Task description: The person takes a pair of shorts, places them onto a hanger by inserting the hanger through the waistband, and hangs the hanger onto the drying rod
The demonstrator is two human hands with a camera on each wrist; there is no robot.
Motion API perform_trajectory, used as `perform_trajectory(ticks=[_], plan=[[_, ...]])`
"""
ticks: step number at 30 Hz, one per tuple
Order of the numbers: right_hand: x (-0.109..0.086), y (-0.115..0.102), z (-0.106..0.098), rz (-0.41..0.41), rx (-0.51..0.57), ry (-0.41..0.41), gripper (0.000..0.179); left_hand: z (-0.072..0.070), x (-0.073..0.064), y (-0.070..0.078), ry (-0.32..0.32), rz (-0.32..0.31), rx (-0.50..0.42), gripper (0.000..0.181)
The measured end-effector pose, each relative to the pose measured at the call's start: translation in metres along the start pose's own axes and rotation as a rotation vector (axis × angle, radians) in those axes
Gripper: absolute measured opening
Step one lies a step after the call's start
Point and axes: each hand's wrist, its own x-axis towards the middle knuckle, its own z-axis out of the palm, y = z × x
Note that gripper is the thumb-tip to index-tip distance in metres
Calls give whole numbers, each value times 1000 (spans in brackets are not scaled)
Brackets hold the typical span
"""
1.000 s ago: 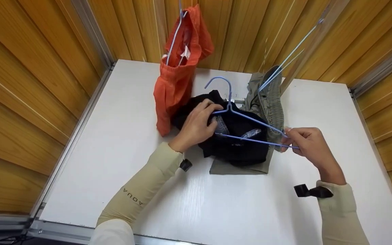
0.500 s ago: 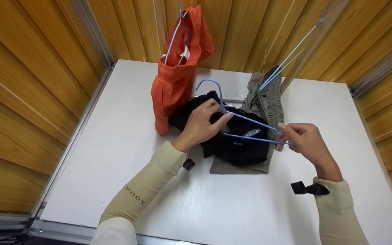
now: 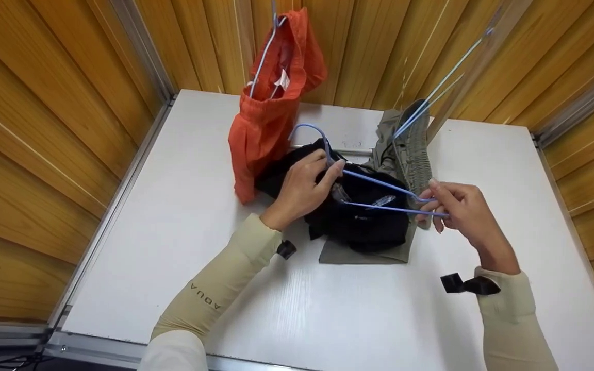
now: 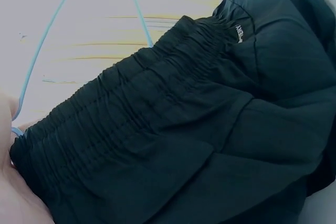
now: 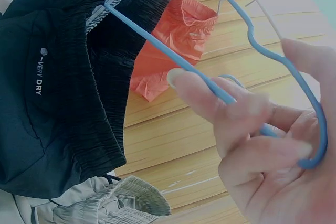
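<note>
In the head view a blue wire clothes hanger (image 3: 379, 182) lies slantwise over a pair of black shorts (image 3: 359, 229). Its left end runs inside the elastic waistband (image 5: 107, 114), as the right wrist view shows. My left hand (image 3: 302, 185) pinches the hanger just below its hook, together with the waistband's edge; the fingertips are partly hidden. My right hand (image 3: 457, 206) holds the hanger's right end, its fingers curled about the lower bar (image 5: 168, 51). White "VERY DRY" lettering (image 5: 39, 74) shows on the shorts.
Orange shorts (image 3: 266, 113) hang on another hanger at the back left. Grey-green shorts (image 3: 410, 149) hang at the back right, their lower part under the black pair. Wooden panel walls (image 3: 44, 129) enclose the white table (image 3: 276, 309).
The hanger has shifted left and its hook has tipped lower. My right hand has moved slightly left and up; my left thumb now lies across the hanger's neck.
</note>
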Motion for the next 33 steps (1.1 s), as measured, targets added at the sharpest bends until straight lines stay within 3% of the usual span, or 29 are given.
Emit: perform_trajectory(ticks=[4,8,12,16,22,26,30,33], plan=[[-1,5,-4,-57,162,-21,49,-1,0,-1,15,-15,-26,35],[1,14,-11,-114,372,-99,66,-2,0,-3,43,-24,-57,34],[7,24,-11,-21,449,2,66,-4,-1,-4,63,-32,-83,33],[14,32,-5,121,388,178,39,-5,-1,-4,70,-34,-103,32],[27,50,11,195,101,265,7,-7,-3,-4,84,-26,-122,30],[35,61,23,231,-2,246,15,-7,-3,-5,96,-11,-133,29],[41,68,33,266,-14,214,43,-7,-4,-5,105,3,-141,29],[44,70,39,304,-12,178,48,-7,-4,-4,110,7,-145,29]])
